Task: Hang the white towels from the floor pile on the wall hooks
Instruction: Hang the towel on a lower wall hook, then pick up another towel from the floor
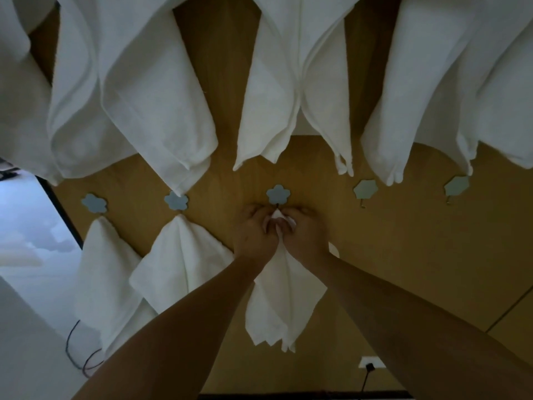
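My left hand (253, 232) and my right hand (302, 232) both pinch the top of a white towel (284, 301) right under the middle flower-shaped hook (278, 194) on the wooden wall. The towel hangs down between my forearms, with its corners pointing down. Two more small white towels hang from lower hooks to the left, one (184, 255) under the hook (176, 200) and one (101, 272) under the hook (94, 204). The floor pile is out of view.
Two bare flower hooks (365, 189) (456, 186) sit to the right on the wooden wall (418, 255). Several large white towels (297, 82) hang from a higher row. A wall socket with a plug (370, 363) is low on the right, cables (83, 359) low on the left.
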Motion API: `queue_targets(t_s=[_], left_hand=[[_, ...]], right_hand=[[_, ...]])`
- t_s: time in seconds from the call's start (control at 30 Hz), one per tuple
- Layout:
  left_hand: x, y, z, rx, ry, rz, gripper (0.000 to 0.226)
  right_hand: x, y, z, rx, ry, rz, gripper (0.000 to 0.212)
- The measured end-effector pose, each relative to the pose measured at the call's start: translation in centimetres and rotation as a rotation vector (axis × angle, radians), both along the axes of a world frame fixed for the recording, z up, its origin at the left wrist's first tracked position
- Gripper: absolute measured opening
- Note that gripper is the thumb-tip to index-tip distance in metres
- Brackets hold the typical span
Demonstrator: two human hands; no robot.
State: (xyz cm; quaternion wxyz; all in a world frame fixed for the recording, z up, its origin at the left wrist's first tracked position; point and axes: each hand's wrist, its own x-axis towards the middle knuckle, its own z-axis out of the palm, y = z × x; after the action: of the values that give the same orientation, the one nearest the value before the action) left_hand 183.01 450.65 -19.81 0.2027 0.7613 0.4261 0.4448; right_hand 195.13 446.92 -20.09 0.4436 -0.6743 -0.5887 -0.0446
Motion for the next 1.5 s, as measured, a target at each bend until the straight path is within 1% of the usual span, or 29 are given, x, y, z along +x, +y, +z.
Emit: queue_targets(t_s=[0.1,0.2,0.27,0.37,0.4,0.47,0.53,0.67,0.77,0.83,0.9,0.97,1.0,1.07,1.13,1.23,1.33,1.43,1.5], left_hand=[[0.0,0.4,-0.1,0.064,0.07,0.054,0.019],[-0.2,0.5,0.4,0.072,0.086,0.041,0.018],[-0.3,0.5,0.7,0.017,0.077,0.017,0.021],[-0.4,0.2,1.2,-0.027,0.075,0.008,0.021],[-0.5,0.3,1.2,-0.047,0.077,0.0,0.021],[-0.8,0.4,1.5,-0.077,0.096,-0.018,0.021],[-1.1,0.6,1.9,-0.068,0.155,-0.04,0.02],[-1.7,0.3,3.0,-0.083,0.232,-0.069,0.018],[-2.2,-0.3,3.7,-0.039,0.278,-0.071,0.025],[-2.5,-0.9,4.3,-0.022,0.313,-0.06,0.031],[-2.8,-1.3,4.7,-0.015,0.348,-0.044,0.031],[-3.3,-1.9,5.2,-0.025,0.368,-0.023,0.03],[-3.5,-2.3,5.4,-0.03,0.375,-0.006,0.029],[-4.3,-3.2,5.5,-0.028,0.389,0.033,0.028],[-5.3,-4.4,5.7,-0.025,0.414,0.07,0.027],[-7.4,-6.1,5.8,-0.048,0.466,0.151,0.032],[-10.0,-7.9,6.2,-0.097,0.525,0.251,0.041],[-13.2,-10.1,6.4,-0.087,0.56,0.344,0.044],[-15.8,-12.0,6.4,-0.093,0.591,0.389,0.045]], right_hand=[[-0.6,0.2,0.0,-0.01,-0.065,-0.094,0.021],[-0.9,0.2,-0.2,-0.007,-0.103,-0.153,0.019],[-1.0,0.2,-0.2,-0.069,0.004,-0.076,0.018],[-1.3,0.3,0.0,-0.184,0.206,0.005,0.025],[-1.3,0.3,0.1,-0.207,0.22,0.009,0.025],[-1.2,0.3,0.6,-0.247,0.191,0.022,0.027],[-0.9,0.0,1.1,-0.274,0.161,0.043,0.028],[-0.7,-1.0,1.7,-0.263,0.151,0.072,0.028],[-0.7,-1.9,2.2,-0.227,0.16,0.087,0.02],[-0.9,-2.7,2.9,-0.204,0.145,0.102,0.017],[-0.8,-3.3,3.5,-0.198,0.131,0.118,0.008],[-0.7,-3.9,4.0,-0.207,0.114,0.122,0.021],[-0.7,-4.2,4.3,-0.21,0.081,0.121,0.023],[-0.8,-4.7,4.6,-0.198,-0.014,0.118,0.025],[-1.3,-5.3,4.8,-0.199,-0.095,0.104,0.034],[-2.6,-6.1,4.8,-0.264,-0.202,0.097,0.048],[-4.5,-6.9,4.8,-0.269,-0.248,0.133,0.049],[-7.3,-7.8,5.0,-0.252,-0.295,0.197,0.043],[-10.0,-8.4,5.6,-0.254,-0.305,0.248,0.043]])
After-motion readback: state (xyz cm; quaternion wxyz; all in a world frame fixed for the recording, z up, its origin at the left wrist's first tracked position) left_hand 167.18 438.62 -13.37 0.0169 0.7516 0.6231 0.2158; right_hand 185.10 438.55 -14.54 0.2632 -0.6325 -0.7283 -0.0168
